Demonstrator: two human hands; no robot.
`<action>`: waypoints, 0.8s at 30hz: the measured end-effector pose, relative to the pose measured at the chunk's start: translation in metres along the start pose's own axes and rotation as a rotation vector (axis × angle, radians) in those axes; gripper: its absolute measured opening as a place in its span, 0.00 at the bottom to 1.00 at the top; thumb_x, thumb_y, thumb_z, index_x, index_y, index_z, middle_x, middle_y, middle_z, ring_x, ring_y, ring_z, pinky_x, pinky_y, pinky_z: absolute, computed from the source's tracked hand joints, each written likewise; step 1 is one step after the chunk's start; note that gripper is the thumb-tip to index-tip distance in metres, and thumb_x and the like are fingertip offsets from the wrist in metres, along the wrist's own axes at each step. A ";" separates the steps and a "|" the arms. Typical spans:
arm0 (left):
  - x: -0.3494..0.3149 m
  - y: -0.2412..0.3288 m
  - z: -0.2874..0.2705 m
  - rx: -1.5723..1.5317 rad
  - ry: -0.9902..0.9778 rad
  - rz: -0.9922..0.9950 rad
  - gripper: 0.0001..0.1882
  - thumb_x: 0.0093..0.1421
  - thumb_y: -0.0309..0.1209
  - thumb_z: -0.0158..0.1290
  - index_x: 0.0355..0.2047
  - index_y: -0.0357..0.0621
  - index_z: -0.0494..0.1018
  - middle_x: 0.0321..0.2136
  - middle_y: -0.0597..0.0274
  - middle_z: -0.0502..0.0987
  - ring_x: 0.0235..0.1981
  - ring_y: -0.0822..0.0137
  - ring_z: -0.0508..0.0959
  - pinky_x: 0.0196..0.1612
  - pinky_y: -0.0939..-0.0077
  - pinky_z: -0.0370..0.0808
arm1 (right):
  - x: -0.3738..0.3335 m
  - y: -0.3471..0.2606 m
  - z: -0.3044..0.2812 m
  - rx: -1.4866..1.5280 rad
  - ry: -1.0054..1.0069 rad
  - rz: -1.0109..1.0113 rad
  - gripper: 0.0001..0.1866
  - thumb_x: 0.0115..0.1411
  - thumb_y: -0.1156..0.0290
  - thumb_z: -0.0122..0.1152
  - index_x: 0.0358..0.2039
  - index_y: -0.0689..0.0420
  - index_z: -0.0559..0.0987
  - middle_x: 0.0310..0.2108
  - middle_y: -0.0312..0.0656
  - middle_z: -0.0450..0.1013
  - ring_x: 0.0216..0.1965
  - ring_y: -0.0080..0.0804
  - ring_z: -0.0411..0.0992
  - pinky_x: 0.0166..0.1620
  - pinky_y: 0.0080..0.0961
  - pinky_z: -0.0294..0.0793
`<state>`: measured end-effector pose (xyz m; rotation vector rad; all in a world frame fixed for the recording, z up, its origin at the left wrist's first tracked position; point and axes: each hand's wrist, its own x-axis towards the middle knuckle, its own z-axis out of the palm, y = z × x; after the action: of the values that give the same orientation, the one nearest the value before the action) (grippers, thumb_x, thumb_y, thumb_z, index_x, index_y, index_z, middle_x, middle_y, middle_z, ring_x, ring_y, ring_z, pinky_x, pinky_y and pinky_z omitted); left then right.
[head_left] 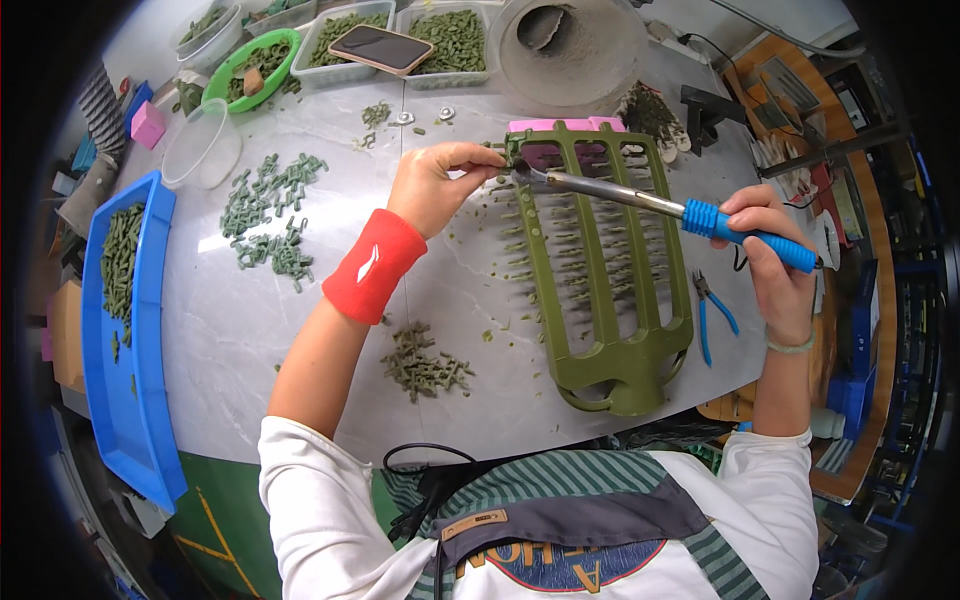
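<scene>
My right hand is wrapped round the blue handle of a soldering iron, which points left across an olive-green plastic frame. The dark, broad tip of the iron rests at or just above the frame's far left corner. At that same corner the fingertips of my left hand are pinched together; whatever they hold is too small to make out. Long bars run along the frame, with rows of thin green prongs showing between and beside them. A pink block lies under its far end.
Small green plastic pieces lie in a near pile and a left pile. A blue tray stands at the left edge. Blue-handled pliers lie right of the frame. At the back are filled tubs, a phone and a large bowl.
</scene>
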<state>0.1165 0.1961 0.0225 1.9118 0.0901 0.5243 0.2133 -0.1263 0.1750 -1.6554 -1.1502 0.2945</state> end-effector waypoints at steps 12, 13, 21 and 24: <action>0.017 -0.047 -0.074 0.188 0.385 -0.190 0.06 0.58 0.25 0.56 0.36 0.39 0.78 0.29 0.63 0.81 0.29 0.74 0.79 0.36 0.78 0.76 | -0.035 -0.002 -0.016 0.144 0.127 0.074 0.10 0.60 0.68 0.56 0.38 0.60 0.79 0.42 0.46 0.68 0.40 0.31 0.69 0.40 0.28 0.76; 0.022 -0.050 -0.076 0.309 0.293 -0.147 0.06 0.57 0.26 0.57 0.34 0.39 0.78 0.29 0.58 0.81 0.30 0.69 0.80 0.37 0.75 0.76 | -0.039 0.000 -0.016 0.154 0.132 0.084 0.10 0.60 0.68 0.56 0.38 0.60 0.79 0.42 0.45 0.68 0.40 0.31 0.69 0.40 0.28 0.76; 0.047 -0.084 -0.051 1.033 0.091 0.247 0.05 0.55 0.25 0.55 0.32 0.40 0.77 0.33 0.54 0.78 0.32 0.51 0.79 0.36 0.63 0.76 | -0.045 -0.005 -0.013 0.186 0.147 0.104 0.10 0.59 0.68 0.58 0.37 0.60 0.79 0.41 0.45 0.68 0.40 0.31 0.69 0.39 0.27 0.77; 0.030 -0.068 -0.051 0.781 0.137 0.156 0.05 0.56 0.25 0.55 0.32 0.39 0.76 0.32 0.55 0.79 0.32 0.50 0.79 0.36 0.63 0.76 | -0.049 -0.004 -0.015 0.197 0.151 0.094 0.10 0.59 0.68 0.57 0.37 0.60 0.79 0.41 0.46 0.68 0.40 0.31 0.69 0.39 0.28 0.77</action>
<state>0.1358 0.2764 -0.0141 2.6535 0.2662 0.8043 0.1962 -0.1742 0.1686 -1.5326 -0.9035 0.3260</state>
